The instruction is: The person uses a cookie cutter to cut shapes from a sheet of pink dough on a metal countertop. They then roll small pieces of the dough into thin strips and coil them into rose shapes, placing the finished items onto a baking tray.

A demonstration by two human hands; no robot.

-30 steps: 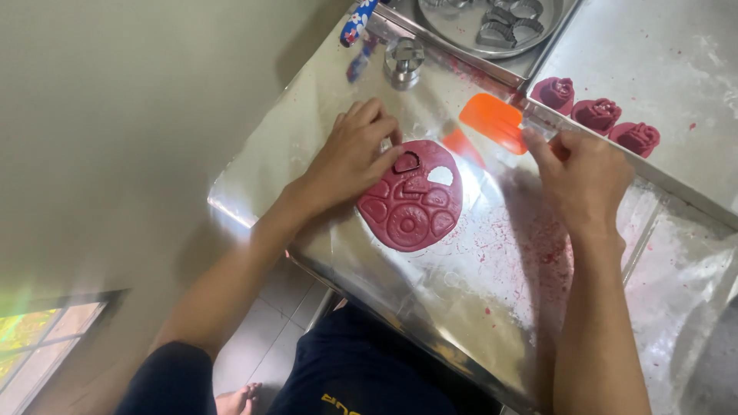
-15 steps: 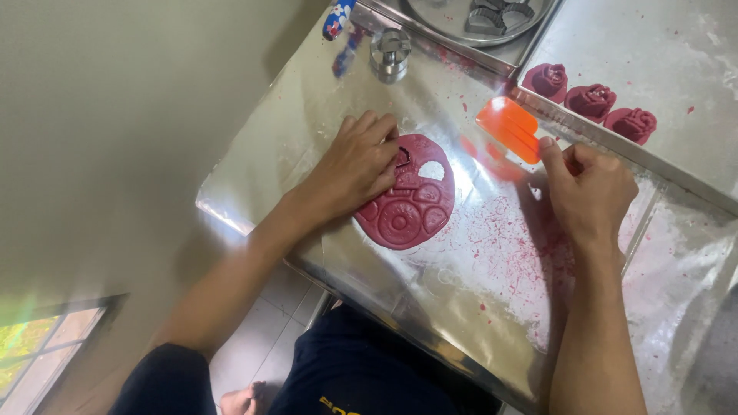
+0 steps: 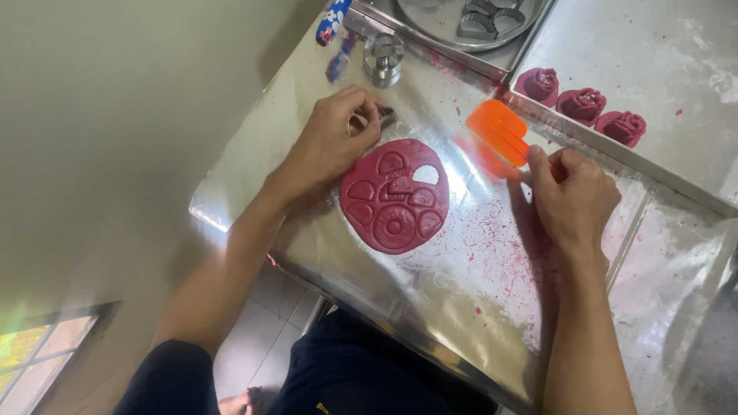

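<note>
A flat round sheet of dark pink dough (image 3: pixel 394 196) lies on a shiny steel tabletop (image 3: pixel 461 284), scored with several cut shapes and one piece missing near its top. My left hand (image 3: pixel 332 142) rests at the sheet's upper left edge, fingers closed around a small metal cutter (image 3: pixel 384 117). My right hand (image 3: pixel 573 196) grips the handle of an orange scraper (image 3: pixel 500 131), whose blade lies flat on the table right of the dough.
Three pink dough roses (image 3: pixel 582 104) sit on a floured steel tray (image 3: pixel 661 54) at the upper right. A round metal cutter (image 3: pixel 383 58) and a dish of more cutters (image 3: pixel 480 23) stand at the back. The table edge runs along the left, with floor tiles below.
My left hand has slid from on top of the dough to its upper left edge. The scraper in my right hand has moved a little closer to the dough.
</note>
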